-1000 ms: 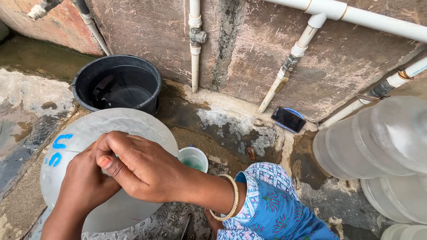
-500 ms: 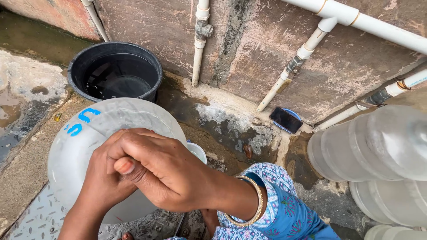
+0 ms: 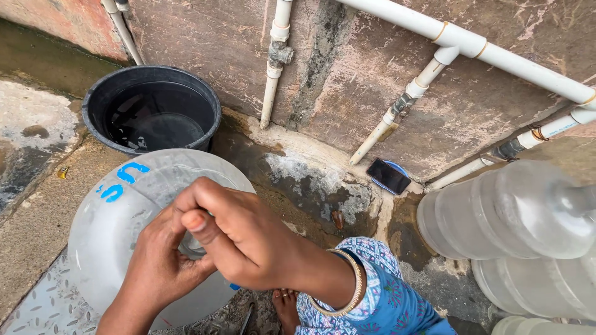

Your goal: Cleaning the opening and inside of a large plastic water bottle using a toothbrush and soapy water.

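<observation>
The big clear water jug [image 3: 124, 223] is sitting low in front of you, near the black bucket [image 3: 152, 111]. Your left hand [image 3: 158, 267] and right hand [image 3: 248, 239] are both curling tight around its neck, fingers [image 3: 192, 220] closed.

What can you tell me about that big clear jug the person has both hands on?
The big water jug looks like cloudy, see-through plastic, round-shouldered, with blue painted marks on its upper left side. It stands upright on the wet ground in front of a black bucket. The left hand and right hand close together over its neck, hiding the mouth, so I cannot tell whether it is capped.
</observation>
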